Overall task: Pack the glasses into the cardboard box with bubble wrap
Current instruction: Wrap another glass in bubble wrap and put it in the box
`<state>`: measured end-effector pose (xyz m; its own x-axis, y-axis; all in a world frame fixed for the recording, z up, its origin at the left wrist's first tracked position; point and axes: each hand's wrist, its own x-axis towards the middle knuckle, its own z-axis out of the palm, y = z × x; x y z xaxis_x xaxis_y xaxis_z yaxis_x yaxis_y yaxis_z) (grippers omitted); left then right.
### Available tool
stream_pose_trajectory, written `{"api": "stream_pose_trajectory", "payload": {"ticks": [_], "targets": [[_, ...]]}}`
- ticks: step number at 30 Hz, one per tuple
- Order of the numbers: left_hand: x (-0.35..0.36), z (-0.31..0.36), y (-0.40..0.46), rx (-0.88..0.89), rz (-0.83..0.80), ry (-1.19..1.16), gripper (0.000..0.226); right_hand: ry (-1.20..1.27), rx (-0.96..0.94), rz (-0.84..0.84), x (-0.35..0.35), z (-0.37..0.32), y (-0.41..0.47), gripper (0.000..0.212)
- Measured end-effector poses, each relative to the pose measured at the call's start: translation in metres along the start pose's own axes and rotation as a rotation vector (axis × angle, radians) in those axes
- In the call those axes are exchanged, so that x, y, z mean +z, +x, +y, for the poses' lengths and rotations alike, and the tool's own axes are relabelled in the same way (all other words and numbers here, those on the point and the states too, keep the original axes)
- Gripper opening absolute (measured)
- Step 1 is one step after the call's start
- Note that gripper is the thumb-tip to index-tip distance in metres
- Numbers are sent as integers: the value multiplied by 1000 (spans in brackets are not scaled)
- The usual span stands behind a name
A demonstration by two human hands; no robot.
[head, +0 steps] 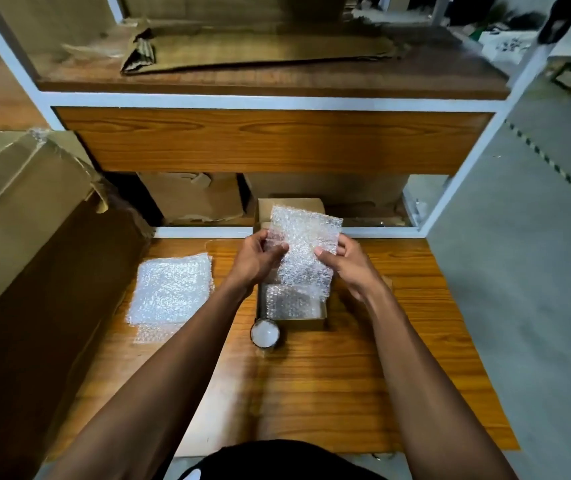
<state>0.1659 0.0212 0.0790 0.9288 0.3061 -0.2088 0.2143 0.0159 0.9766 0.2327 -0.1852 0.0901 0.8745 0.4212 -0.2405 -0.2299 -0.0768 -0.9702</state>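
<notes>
A sheet of bubble wrap [303, 247] is pinched at its edges between the left hand [255, 259] and right hand [348, 263]. Directly beneath them, the cardboard box [306, 322] holds more wrap; a glass [265, 333] stands just nearer on the bench [363, 375].

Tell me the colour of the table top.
Orange-brown wood grain on the table top, clearest in the head view.

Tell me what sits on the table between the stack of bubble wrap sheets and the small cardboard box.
Head view: bare wooden table, crossed above by the left forearm; the glass stands just nearer.
</notes>
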Motion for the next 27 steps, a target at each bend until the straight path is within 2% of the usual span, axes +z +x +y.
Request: {"api": "stream_pose_trajectory", "payload": {"ticks": [2,6,8,13,19,22,24,25,27], "targets": [[3,3,-3,0,-18,-5,26,7,10,-17,-10,0,-4,47],[9,9,-7,37,-93,4,13,-123,-57,89,-32,0,-13,28],[12,9,-8,53,-135,2,12,-166,-60,107,-42,0,-16,30],[24,12,-14,-16,-169,-59,18,-198,-66,79,-60,-1,-27,34],[38,16,-12,-143,-151,-47,42,-194,-47,55,-71,-6,-38,37],[43,20,-13,-188,-172,-131,42,-152,-48,57,-74,-6,-42,31],[47,24,-15,-137,-176,-99,32,-234,-76,91,-74,-5,-42,13],[49,24,-14,-97,-180,-62,23,-298,-89,119,-73,-5,-41,11],[53,22,-12,-20,-206,4,19,-388,-96,180,-69,-4,-38,26]]}}
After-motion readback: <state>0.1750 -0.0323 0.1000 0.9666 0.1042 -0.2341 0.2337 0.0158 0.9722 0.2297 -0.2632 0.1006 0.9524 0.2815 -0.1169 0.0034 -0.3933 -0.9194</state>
